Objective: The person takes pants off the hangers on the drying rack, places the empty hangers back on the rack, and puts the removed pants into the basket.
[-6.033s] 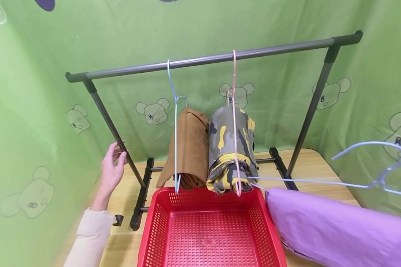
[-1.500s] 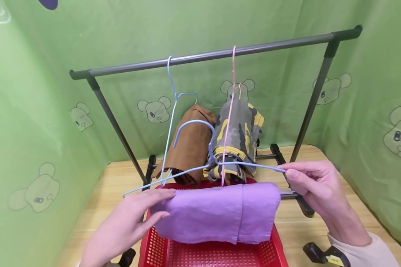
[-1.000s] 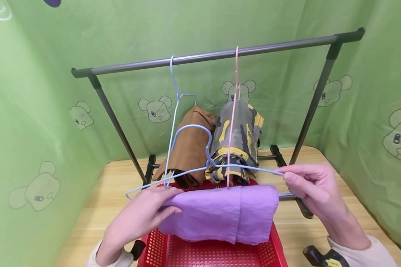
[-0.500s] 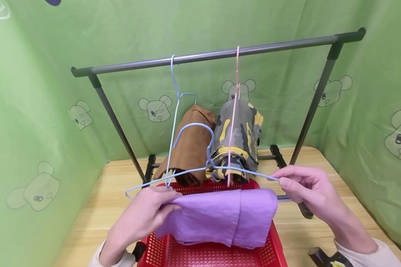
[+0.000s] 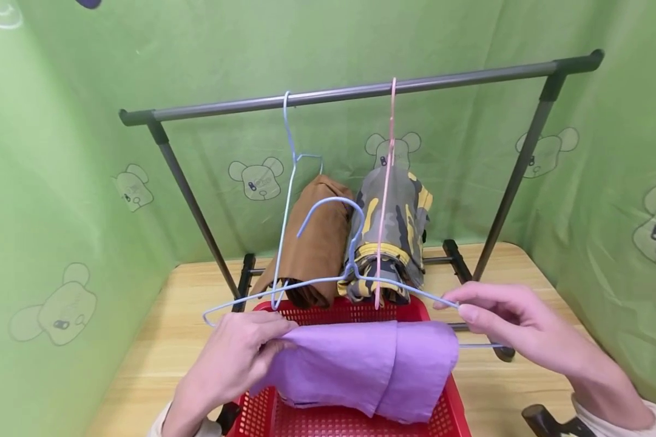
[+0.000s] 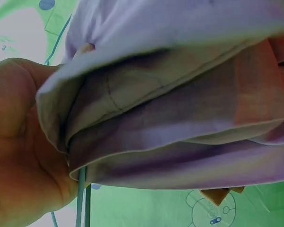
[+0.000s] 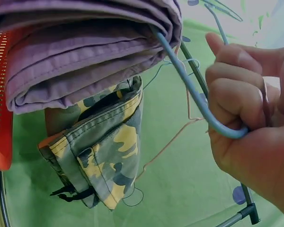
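Observation:
A folded purple garment [image 5: 349,367] is draped over the lower bar of a blue wire hanger [image 5: 399,284], above the red basket. My left hand [image 5: 229,358] pinches the garment's left end between thumb and fingers; layered edges of the cloth [image 6: 180,127] show in the left wrist view. With my right hand [image 5: 524,328] I hold the hanger's right arm near its corner. The right wrist view shows the curled fingers [image 7: 236,90] around the hanger's bent end, beside the purple folds [image 7: 90,56]. The hanger's hook stands up, tilted left.
Behind is a grey rack bar [image 5: 240,108]. From it hang a brown garment [image 5: 317,243] on a blue hanger [image 5: 286,224] and a camouflage garment [image 5: 409,224] on a pink hanger [image 5: 385,200]. The red basket [image 5: 459,406] stands on the wooden table [image 5: 158,328]. Green curtain surrounds it.
The purple garment and its hanger have come from the right to the centre. My left hand has left the rack post and now holds the cloth. Lately the garment has dropped slightly.

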`<state>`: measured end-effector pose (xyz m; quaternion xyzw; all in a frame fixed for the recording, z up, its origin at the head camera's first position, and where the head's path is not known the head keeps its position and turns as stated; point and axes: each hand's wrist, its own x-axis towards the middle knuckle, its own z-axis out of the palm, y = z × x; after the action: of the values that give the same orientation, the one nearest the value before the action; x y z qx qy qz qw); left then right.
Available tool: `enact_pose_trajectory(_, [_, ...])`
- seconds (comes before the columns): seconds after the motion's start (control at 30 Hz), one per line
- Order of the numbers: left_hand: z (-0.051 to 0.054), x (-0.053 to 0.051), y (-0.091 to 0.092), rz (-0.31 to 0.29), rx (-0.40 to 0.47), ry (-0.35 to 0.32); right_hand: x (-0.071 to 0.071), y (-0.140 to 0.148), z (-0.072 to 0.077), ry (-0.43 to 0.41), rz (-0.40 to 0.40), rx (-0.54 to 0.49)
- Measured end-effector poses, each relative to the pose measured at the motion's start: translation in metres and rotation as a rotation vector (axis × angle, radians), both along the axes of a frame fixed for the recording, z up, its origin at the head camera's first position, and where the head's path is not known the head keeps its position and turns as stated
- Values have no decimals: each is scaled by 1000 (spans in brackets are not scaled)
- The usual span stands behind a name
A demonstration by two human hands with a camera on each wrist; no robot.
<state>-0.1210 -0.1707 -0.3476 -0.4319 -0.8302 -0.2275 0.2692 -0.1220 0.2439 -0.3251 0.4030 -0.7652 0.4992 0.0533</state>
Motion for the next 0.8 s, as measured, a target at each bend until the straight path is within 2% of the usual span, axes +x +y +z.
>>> enact_pose_trajectory(0.07, [1,1,0,-16,8,13,3,-1,0,39,-56,10])
enact_pose_trajectory(0.17, [2,1,0,-31,18,20,4,-2,-1,100,-83,-13])
enact_pose_trajectory(0.27, [2,2,-1,-16,10,17,5,-5,-1,141,-89,-34])
enact_pose_trajectory(0.4, [1,5,-2,18,-8,62,9,-10,0,164,-132,-23])
enact_pose_trajectory(0.57, [1,7,-2,31,-6,133,12,-14,0,130,-172,-6])
enact_pose_trajectory(0.67, [2,8,0,11,11,116,13,-15,-2,111,-162,-29])
enact_pose_trajectory(0.8, [4,10,3,-26,36,77,15,-12,-1,158,-198,-42])
